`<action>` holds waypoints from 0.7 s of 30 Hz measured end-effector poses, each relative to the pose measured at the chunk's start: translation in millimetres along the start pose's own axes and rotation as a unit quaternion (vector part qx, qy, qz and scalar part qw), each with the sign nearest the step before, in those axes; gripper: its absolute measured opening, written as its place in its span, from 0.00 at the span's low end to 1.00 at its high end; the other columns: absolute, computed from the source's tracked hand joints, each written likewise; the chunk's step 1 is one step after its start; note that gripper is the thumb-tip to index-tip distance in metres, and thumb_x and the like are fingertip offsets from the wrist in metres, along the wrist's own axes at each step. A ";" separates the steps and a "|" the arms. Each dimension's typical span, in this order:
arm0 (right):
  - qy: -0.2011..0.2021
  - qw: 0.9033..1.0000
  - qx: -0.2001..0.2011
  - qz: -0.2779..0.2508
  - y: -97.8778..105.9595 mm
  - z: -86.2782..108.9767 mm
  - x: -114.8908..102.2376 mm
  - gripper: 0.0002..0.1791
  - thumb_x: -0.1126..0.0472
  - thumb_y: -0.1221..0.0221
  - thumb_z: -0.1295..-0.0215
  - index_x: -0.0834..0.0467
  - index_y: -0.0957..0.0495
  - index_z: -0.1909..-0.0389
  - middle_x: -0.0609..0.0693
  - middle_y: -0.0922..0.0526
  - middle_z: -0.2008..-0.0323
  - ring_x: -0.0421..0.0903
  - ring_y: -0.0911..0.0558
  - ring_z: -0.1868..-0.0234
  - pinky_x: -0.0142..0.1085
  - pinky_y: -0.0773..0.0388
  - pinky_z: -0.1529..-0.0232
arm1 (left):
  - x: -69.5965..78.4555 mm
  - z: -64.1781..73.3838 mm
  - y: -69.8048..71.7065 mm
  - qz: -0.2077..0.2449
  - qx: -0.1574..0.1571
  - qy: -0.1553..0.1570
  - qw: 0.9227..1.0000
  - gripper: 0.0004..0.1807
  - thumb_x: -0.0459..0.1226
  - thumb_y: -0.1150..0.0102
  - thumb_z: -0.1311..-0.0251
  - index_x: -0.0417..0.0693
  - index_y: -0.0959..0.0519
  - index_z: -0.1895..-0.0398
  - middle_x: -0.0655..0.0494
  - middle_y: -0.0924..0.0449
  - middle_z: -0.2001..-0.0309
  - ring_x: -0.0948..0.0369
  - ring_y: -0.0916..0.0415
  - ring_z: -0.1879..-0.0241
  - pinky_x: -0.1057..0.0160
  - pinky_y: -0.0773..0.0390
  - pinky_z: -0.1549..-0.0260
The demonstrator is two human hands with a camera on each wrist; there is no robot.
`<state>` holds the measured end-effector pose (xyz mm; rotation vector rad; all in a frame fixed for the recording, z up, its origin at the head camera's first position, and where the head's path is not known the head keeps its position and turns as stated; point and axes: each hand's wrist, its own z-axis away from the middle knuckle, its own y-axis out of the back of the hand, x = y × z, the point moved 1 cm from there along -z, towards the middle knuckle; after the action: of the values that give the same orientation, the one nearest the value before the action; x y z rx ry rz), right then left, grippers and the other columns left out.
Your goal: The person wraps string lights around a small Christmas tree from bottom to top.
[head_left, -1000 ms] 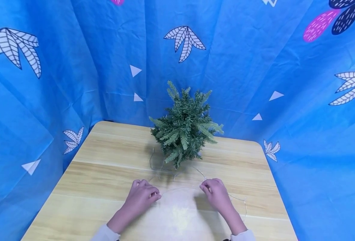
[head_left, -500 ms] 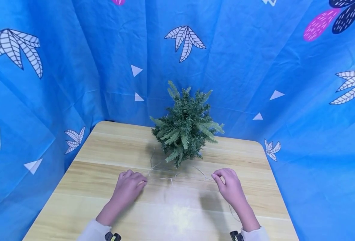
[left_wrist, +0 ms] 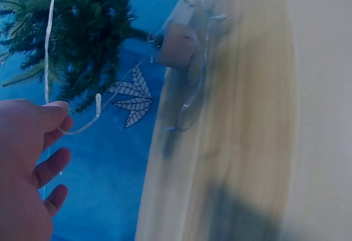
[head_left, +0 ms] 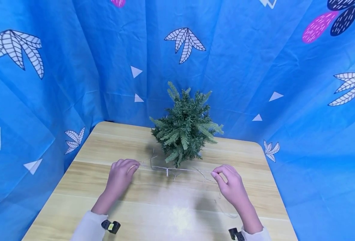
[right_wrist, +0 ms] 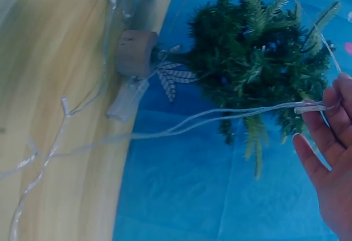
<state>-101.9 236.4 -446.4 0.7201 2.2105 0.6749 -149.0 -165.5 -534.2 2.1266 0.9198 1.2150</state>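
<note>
A string of fairy lights, clear wire with small bulbs, stretches between my two hands in front of a small artificial Christmas tree. My left hand pinches the wire between thumb and forefinger, its other fingers loosely bent in the left wrist view. My right hand pinches the wire on the other side; in the right wrist view two strands and a bulb show at its fingertips. The held span crosses in front of the tree's lower branches. Both wrist views show the tree's round wooden base, hidden from the head view.
More of the light string trails over the wooden table and around the tree base. A translucent box-like piece sits beside the base. Blue patterned cloth hangs behind the table and along both sides.
Both hands have moved apart and farther forward, raised toward the tree. The wire between them is now straighter and crosses in front of the lower branches.
</note>
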 end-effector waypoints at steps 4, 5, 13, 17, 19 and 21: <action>0.019 1.000 -0.002 -0.021 2.4 -2.9 -5.2 0.03 0.67 0.35 0.35 0.56 0.19 0.64 0.44 0.15 0.67 0.45 0.19 0.60 0.28 0.27 0.48 | 1.7 -7.7 4.1 0.069 0.021 0.049 0.996 0.07 0.34 0.34 0.36 0.50 0.13 0.57 0.53 0.12 0.55 0.53 0.20 0.54 0.49 0.33 0.48; 0.020 0.999 -0.002 -0.026 2.8 -3.4 -5.9 0.01 0.65 0.36 0.33 0.56 0.19 0.64 0.44 0.15 0.67 0.45 0.19 0.59 0.28 0.27 0.48 | 2.5 -9.9 5.2 0.082 0.026 0.059 0.995 0.07 0.34 0.35 0.35 0.50 0.13 0.56 0.53 0.13 0.55 0.53 0.20 0.55 0.49 0.32 0.49; 0.021 0.997 0.016 -0.071 2.4 -5.4 -11.7 0.05 0.71 0.36 0.36 0.58 0.19 0.65 0.47 0.17 0.68 0.43 0.20 0.62 0.25 0.26 0.50 | 11.4 -32.3 15.9 0.147 0.024 0.122 0.981 0.09 0.39 0.40 0.29 0.51 0.14 0.51 0.57 0.14 0.55 0.63 0.26 0.58 0.65 0.27 0.60; 0.039 0.996 0.023 -0.083 1.6 -7.7 -15.9 0.11 0.77 0.35 0.43 0.59 0.19 0.65 0.48 0.17 0.68 0.43 0.20 0.62 0.25 0.26 0.51 | 14.5 -44.1 21.6 0.177 0.035 0.153 0.972 0.10 0.42 0.39 0.30 0.52 0.14 0.51 0.56 0.14 0.54 0.63 0.26 0.58 0.69 0.26 0.61; 0.060 0.994 0.028 -0.088 1.3 -8.9 -17.9 0.10 0.76 0.36 0.42 0.59 0.19 0.66 0.48 0.18 0.68 0.44 0.20 0.63 0.26 0.25 0.52 | 15.8 -48.0 24.0 0.187 0.037 0.160 0.969 0.10 0.42 0.40 0.30 0.51 0.14 0.51 0.55 0.14 0.54 0.63 0.25 0.58 0.70 0.26 0.61; 0.085 0.991 0.030 -0.094 1.1 -10.0 -19.5 0.06 0.73 0.36 0.39 0.59 0.19 0.66 0.48 0.18 0.69 0.44 0.21 0.64 0.27 0.25 0.53 | 16.5 -49.9 25.7 0.192 0.036 0.163 0.967 0.11 0.43 0.40 0.29 0.51 0.14 0.51 0.54 0.14 0.54 0.63 0.25 0.59 0.70 0.26 0.61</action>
<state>-97.4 221.9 -430.7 0.4888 2.4278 0.5955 -179.1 -164.0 -484.0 2.2717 0.7052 1.7920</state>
